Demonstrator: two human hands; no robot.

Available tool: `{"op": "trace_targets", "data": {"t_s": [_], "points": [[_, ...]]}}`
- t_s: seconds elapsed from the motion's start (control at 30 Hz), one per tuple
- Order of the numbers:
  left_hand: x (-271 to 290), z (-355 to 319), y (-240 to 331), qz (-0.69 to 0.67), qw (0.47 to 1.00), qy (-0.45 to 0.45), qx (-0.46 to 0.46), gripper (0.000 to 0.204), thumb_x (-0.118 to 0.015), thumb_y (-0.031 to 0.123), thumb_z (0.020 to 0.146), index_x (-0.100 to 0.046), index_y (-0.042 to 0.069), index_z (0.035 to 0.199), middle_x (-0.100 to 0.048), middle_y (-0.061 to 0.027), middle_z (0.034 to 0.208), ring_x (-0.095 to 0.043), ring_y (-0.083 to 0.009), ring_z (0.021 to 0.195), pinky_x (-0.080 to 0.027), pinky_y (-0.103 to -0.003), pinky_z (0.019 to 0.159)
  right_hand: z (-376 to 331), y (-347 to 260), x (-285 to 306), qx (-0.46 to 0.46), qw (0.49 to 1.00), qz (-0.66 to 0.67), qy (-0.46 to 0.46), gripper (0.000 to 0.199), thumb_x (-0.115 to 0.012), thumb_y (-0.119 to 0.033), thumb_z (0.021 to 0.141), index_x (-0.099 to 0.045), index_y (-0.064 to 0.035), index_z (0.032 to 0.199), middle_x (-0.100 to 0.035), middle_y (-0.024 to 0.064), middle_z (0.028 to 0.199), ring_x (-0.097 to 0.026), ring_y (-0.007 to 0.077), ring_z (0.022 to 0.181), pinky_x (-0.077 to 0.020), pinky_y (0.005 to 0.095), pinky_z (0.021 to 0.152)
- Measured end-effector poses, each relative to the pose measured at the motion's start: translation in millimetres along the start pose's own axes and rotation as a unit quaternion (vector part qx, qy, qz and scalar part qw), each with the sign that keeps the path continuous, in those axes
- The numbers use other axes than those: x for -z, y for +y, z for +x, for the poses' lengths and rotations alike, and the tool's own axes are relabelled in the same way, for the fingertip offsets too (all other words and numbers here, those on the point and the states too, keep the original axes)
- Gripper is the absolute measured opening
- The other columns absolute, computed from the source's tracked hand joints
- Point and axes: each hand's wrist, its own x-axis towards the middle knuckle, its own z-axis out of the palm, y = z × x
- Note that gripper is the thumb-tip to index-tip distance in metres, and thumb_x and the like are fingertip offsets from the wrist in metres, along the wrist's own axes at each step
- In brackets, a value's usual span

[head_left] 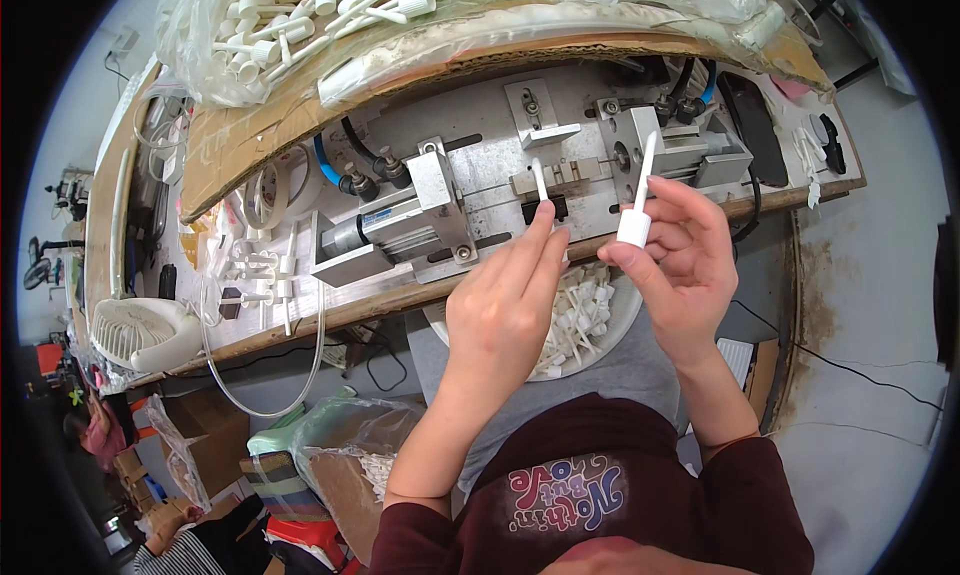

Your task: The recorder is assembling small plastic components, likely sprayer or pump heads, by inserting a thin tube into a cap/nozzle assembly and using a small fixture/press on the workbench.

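My left hand [505, 300] pinches a thin white plastic stick [541, 180] at its fingertips, holding it upright just in front of the metal press fixture [470, 190] on the bench. My right hand [685, 260] holds a white cap with a long stem [640, 200], the stem pointing up beside the fixture's right block [640, 140]. Both hands hover over a white bowl [620, 325] of several small white plastic parts resting on my lap.
A clear bag of white capped stems [300, 20] lies on cardboard at the bench's back. A small white fan [140, 330] and clear tubing [260, 375] sit at the left. A black phone [755, 125] lies at right. Boxes and bags stand on the floor at lower left.
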Motion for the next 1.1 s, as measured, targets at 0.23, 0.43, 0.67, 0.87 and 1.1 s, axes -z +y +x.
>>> {"op": "trace_targets", "data": {"t_s": [0.23,0.43,0.67,0.87,1.1], "points": [[7.5,18.5,-2.5,0.052,0.998,-0.022,-0.016,0.026,-0.079,0.009,0.077,-0.074,0.005,0.102,-0.073,-0.0063,0.114,-0.068,-0.0204,0.068,-0.054,-0.03,0.062,6.5,3.7,13.5,0.086,0.993,-0.081,-0.018,0.039,-0.078,0.009,0.078,-0.064,0.0042,0.114,-0.064,0.0113,0.108,-0.07,0.0155,0.089,-0.0595,0.0243,0.074],[5.8,15.2,-2.0,0.054,0.998,-0.02,0.002,0.027,-0.079,0.01,0.077,-0.074,0.006,0.102,-0.073,-0.004,0.115,-0.064,-0.019,0.061,-0.053,-0.03,0.059,12.8,-3.7,13.9,0.13,0.966,-0.212,-0.065,0.032,-0.079,0.007,0.076,-0.072,0.0004,0.107,-0.066,0.0121,0.112,-0.069,0.0148,0.085,-0.0601,0.0251,0.069],[8.4,9.9,-4.5,0.019,1.0,-0.012,-0.009,0.026,-0.079,0.01,0.077,-0.074,0.007,0.102,-0.073,-0.0036,0.113,-0.065,-0.0199,0.063,-0.053,-0.03,0.059,25.4,-3.7,7.1,0.259,0.884,-0.366,-0.134,0.03,-0.078,-0.001,0.073,-0.072,-0.0003,0.103,-0.068,0.0116,0.118,-0.069,0.0249,0.089,-0.057,0.0325,0.071],[35.9,-25.9,7.8,-0.144,0.972,-0.184,0.022,0.024,-0.078,0.01,0.078,-0.074,0.006,0.101,-0.074,-0.0046,0.108,-0.07,-0.023,0.075,-0.055,-0.033,0.065,21.1,2.9,-2.4,0.305,0.792,-0.485,-0.211,0.026,-0.064,-0.01,0.074,-0.067,-0.0005,0.098,-0.07,0.0154,0.118,-0.067,0.0177,0.075,-0.0507,0.0283,0.065],[-3.6,-101.2,12.2,-0.153,0.939,-0.301,0.071,0.026,-0.075,0.016,0.081,-0.072,0.006,0.105,-0.07,-0.0073,0.117,-0.072,-0.0272,0.085,-0.059,-0.037,0.074,26.0,-7.8,-23.0,0.287,0.762,-0.534,-0.228,0.013,-0.064,-0.009,0.072,-0.062,-0.0023,0.083,-0.07,0.0195,0.117,-0.067,0.016,0.064,-0.0514,0.0289,0.061]]}}
